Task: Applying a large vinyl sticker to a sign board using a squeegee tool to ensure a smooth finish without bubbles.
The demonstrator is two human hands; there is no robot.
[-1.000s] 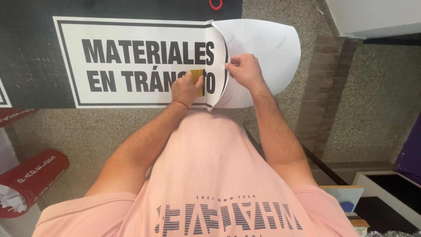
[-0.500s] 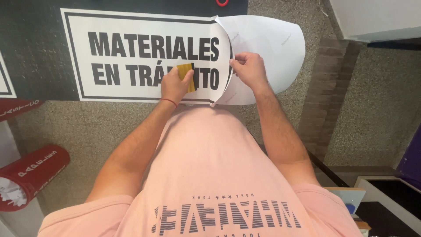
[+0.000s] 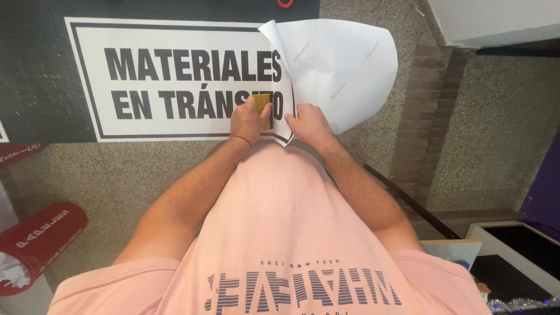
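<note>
The left hand (image 3: 248, 119) presses a stiff yellow scraper (image 3: 263, 111) flat on the thin, floppy sticker (image 3: 175, 81), the right hand (image 3: 306, 122) pinching its peeled backing (image 3: 344, 64) at the fold.

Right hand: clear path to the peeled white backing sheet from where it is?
Probably yes. The right hand already rests at the sticker's lifted edge, and the backing sheet curls up directly beside it with nothing between. The left hand presses the yellow squeegee clear of it.

Smooth matt sticker (image 3: 175, 81) – white paper backing (image 3: 344, 64)
</note>
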